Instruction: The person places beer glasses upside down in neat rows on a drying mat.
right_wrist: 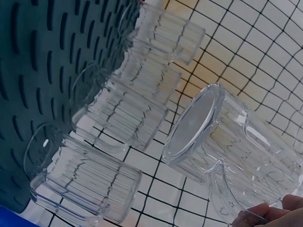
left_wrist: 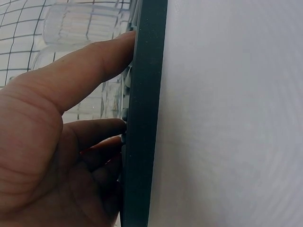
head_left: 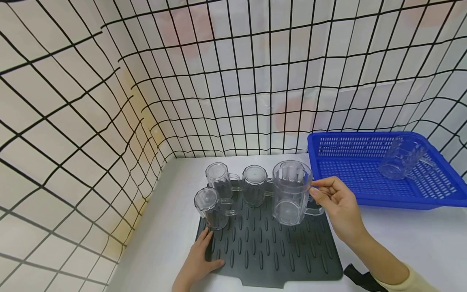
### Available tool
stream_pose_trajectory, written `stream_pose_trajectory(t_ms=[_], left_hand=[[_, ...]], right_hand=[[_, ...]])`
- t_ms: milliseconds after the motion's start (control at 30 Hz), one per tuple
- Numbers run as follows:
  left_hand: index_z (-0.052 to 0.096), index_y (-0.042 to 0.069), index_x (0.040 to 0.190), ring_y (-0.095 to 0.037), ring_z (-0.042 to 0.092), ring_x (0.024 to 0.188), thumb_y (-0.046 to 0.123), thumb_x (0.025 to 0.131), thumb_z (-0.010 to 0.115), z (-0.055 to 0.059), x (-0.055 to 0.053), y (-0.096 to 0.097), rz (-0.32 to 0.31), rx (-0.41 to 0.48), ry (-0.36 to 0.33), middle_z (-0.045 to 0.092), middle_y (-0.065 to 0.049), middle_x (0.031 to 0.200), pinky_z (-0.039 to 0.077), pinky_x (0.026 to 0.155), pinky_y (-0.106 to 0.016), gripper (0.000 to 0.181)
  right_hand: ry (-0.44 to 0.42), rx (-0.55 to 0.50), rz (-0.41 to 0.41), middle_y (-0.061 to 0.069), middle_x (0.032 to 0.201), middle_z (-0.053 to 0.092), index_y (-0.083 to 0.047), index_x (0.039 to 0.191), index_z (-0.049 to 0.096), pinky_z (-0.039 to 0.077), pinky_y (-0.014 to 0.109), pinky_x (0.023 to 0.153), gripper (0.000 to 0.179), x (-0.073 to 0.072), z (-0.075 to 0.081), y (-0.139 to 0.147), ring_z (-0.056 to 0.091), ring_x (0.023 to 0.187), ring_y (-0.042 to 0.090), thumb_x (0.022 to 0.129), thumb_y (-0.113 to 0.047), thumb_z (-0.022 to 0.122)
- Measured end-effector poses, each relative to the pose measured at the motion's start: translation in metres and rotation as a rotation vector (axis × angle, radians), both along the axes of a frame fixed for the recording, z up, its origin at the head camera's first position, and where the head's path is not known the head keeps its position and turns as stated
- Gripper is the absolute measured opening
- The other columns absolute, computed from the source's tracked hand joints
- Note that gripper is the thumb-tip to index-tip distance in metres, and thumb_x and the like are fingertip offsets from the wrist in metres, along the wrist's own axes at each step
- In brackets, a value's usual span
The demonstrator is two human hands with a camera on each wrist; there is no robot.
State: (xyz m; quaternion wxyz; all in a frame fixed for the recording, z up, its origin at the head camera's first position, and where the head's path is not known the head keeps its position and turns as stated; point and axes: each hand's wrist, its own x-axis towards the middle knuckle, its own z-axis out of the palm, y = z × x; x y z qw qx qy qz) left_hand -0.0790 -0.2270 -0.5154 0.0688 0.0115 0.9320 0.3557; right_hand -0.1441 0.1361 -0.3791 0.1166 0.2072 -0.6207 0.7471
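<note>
My right hand (head_left: 337,207) pinches the handle of a clear mug (head_left: 292,178) above the mat. Its base points down; in the right wrist view this mug (right_wrist: 246,146) is apart from the others. Several clear mugs stand upside down at the back of the dark grey draining mat (head_left: 270,259): a back-left mug (head_left: 219,180), a front-left mug (head_left: 213,209), a middle mug (head_left: 254,186) and, in the right wrist view, a nearer mug (right_wrist: 85,182). My left hand (head_left: 198,259) rests on the mat's left edge, thumb spread, fingertips beside the front-left mug.
A blue plastic basket (head_left: 365,198) stands at the right, with another clear mug (head_left: 399,160) lying tilted in it. A black wire grid (head_left: 270,81) rises behind and to the left of the white table (head_left: 146,251). A black strap-like thing (head_left: 361,278) lies by my right forearm.
</note>
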Motion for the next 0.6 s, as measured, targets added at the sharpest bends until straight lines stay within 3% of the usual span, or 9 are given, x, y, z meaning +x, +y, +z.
stream_pose_trajectory(t_ms=[333, 600], left_hand=[[0.037, -0.006, 0.145, -0.054, 0.025, 0.136, 0.033, 0.074, 0.085, 0.001, -0.001, 0.0, 0.005, 0.002, -0.014, 0.025, -0.027, 0.155, 0.027, 0.104, -0.069, 0.095], [0.04, -0.004, 0.145, -0.053, 0.027, 0.136, 0.034, 0.075, 0.084, 0.001, -0.004, 0.001, 0.047, 0.012, -0.039, 0.027, -0.024, 0.155, 0.027, 0.104, -0.068, 0.091]], right_hand=[[-0.009, 0.013, 0.037, 0.002, 0.094, 0.064, 0.005, 0.105, 0.057, 0.049, 0.016, 0.073, 0.015, -0.001, -0.012, -0.008, 0.058, 0.083, 0.008, 0.094, 0.013, 0.051], [0.017, -0.043, 0.092, 0.008, 0.092, 0.064, 0.013, 0.103, 0.054, 0.051, 0.018, 0.074, 0.012, -0.004, -0.024, -0.019, 0.061, 0.084, 0.011, 0.092, 0.017, 0.05]])
